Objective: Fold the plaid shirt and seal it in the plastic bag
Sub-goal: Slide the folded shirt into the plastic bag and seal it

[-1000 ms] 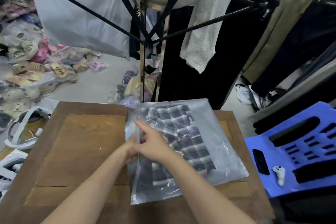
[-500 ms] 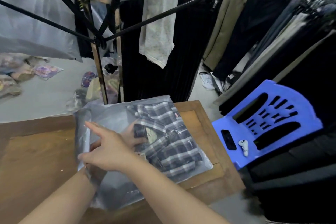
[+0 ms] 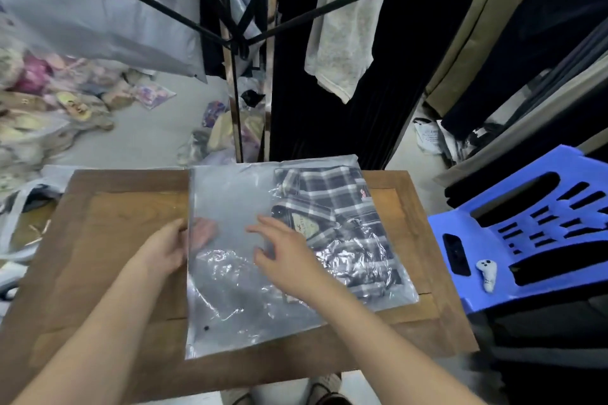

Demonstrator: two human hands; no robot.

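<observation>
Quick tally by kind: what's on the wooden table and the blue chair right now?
Clear plastic bag: 1
Folded plaid shirt, inside the bag: 1
Hands on the bag: 2, left hand and right hand
White handheld controller on the blue plastic chair: 1
Black flat device on the chair: 1
Total: 6

Plaid shirt (image 3: 332, 207) inside plastic bag (image 3: 230, 194) on wooden table (image 3: 108, 240), both hands on bag

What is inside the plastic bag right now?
The folded plaid shirt fills the right part of the plastic bag. Left hand fingers show through it; whether inside or underneath is unclear.
</observation>
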